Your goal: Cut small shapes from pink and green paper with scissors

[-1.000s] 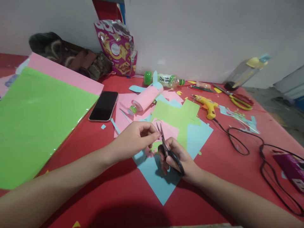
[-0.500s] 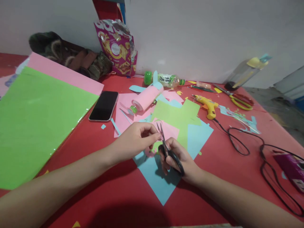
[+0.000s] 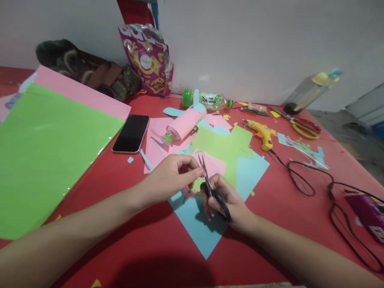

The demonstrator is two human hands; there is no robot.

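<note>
My right hand (image 3: pixel 223 202) is closed around the black handles of a pair of scissors (image 3: pixel 218 203), whose slim blades point away from me, slightly parted. My left hand (image 3: pixel 177 174) pinches a tiny pink paper piece (image 3: pixel 204 173) between thumb and finger, right at the blades. Most of that piece is hidden by the fingertips and scissors. Below both hands lie a blue paper sheet (image 3: pixel 201 228), green paper (image 3: pixel 220 142) and pink paper scraps (image 3: pixel 214 162). Just beyond is a bottle wrapped in pink paper (image 3: pixel 186 123), with blue paper fins and a green cap.
Left are a phone (image 3: pixel 131 134) and a large green sheet (image 3: pixel 57 156). A snack bag (image 3: pixel 147 60) and a labelled bottle (image 3: pixel 207 100) sit by the wall. To the right are a yellow glue gun (image 3: pixel 262 134) with a trailing black cord (image 3: pixel 331 196), and larger scissors (image 3: pixel 303 128).
The scissors in my right hand have shifted very slightly, with the handles a little further left. My left hand stays in place, still pinching the paper.
</note>
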